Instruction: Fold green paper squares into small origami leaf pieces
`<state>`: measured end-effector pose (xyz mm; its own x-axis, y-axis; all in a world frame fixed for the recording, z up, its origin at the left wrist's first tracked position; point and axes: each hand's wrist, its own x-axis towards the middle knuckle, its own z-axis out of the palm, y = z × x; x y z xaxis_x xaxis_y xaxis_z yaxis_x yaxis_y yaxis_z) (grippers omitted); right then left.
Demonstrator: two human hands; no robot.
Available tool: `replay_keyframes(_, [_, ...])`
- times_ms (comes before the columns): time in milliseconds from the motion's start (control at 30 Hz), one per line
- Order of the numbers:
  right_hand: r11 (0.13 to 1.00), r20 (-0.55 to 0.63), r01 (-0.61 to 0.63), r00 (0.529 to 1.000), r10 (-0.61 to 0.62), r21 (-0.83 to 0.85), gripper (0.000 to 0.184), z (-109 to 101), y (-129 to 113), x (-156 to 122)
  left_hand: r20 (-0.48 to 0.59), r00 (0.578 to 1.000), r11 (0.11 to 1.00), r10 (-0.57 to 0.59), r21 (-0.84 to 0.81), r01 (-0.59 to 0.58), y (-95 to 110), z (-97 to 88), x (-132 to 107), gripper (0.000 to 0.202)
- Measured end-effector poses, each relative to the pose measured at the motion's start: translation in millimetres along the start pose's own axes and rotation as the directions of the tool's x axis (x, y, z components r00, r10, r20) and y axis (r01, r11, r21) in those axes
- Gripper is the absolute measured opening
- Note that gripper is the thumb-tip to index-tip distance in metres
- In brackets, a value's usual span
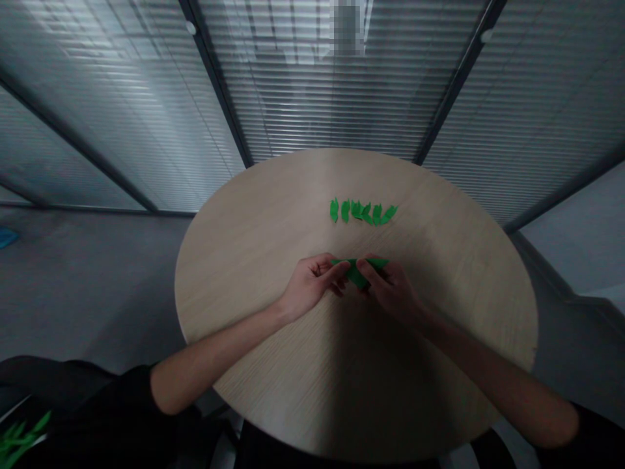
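Between my two hands is a folded piece of green paper, roughly triangular, with a straight upper edge and a point facing down toward me. My left hand pinches its left part, thumb on top. On the other side my right hand grips the paper the same way, the two thumbs close together near the middle. Fingers behind the paper are partly hidden. Just beyond my hands, several small folded green paper pieces lie in a row on the round wooden table.
Glass partitions with blinds stand behind the table's far edge. More green folded strips show at the lower left, beside my dark sleeve. A blue object lies on the grey floor at far left.
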<state>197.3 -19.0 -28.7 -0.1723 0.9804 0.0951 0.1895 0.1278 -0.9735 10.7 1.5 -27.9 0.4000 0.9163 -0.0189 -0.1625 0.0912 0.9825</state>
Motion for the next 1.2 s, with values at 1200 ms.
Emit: replay_keyframes(1200, [0.993, 0.059, -0.007, 0.998, 0.000, 0.120, 0.039, -3.2, -0.5, 1.9, -0.025, 0.999, 1.000, 0.022, 0.005, -0.022, 1.3, 0.3, -1.7, 0.045])
